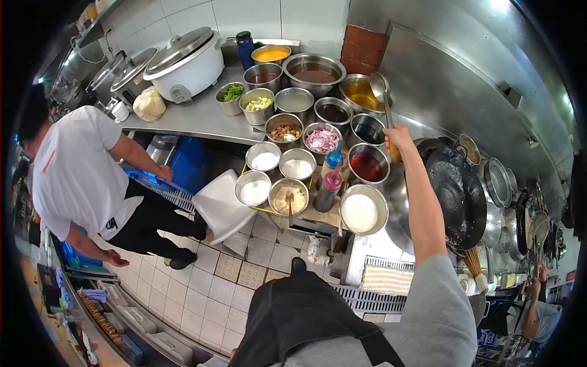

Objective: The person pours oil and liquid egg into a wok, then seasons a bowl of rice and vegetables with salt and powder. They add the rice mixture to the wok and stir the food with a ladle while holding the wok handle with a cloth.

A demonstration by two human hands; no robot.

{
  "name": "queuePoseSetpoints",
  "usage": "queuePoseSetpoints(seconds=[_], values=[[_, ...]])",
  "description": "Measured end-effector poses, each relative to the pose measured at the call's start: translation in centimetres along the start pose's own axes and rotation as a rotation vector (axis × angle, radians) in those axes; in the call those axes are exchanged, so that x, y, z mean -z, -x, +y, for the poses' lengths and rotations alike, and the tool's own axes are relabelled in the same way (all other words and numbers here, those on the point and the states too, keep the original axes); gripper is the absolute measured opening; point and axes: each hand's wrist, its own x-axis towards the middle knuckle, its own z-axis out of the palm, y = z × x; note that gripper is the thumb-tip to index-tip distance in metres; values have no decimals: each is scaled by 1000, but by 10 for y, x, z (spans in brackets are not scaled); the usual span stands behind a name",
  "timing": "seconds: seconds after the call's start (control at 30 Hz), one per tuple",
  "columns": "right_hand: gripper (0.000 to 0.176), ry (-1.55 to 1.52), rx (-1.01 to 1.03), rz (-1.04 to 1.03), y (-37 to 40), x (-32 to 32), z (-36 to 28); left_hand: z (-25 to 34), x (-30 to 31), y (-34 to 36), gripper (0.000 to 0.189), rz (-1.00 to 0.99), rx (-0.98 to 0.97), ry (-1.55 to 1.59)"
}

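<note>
My right hand (398, 140) is closed round the handle of a metal ladle (380, 87). The ladle's bowl is over the rim of a metal bowl of yellow oil (361, 93) at the back of the counter. Just below my right hand is a pot of red liquid (368, 164), and a pot of dark liquid (368, 129) is to its left. Chopped red onion (321, 139), white powders (265, 160) and two squeeze bottles (330, 181) stand farther left. My left hand is not clearly visible; only a bit of skin shows at the bottom edge, beside the dark apron.
A black wok (455, 196) and hanging strainers are at the right. A co-worker in a white shirt (76, 165) stands at the left, near a white stool (224, 207). A large rice cooker (184, 64) sits at the back left. Another person is at the far right.
</note>
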Motion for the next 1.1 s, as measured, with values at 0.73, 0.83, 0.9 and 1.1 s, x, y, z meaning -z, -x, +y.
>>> queuePoseSetpoints(seconds=[0.73,0.83,0.9,1.1], values=[[37,-1818,96,-365,74,-23,-6,339,73,-311,29,-417,-65,-53],[40,-1874,189,-249,121,-21,8,363,66,-340,27,-489,-121,-41],[39,-1778,265,-81,155,-22,22,354,63,-362,26,-633,-547,-238],[8,-1445,91,500,232,-23,40,395,52,-330,28,-583,-273,-234]])
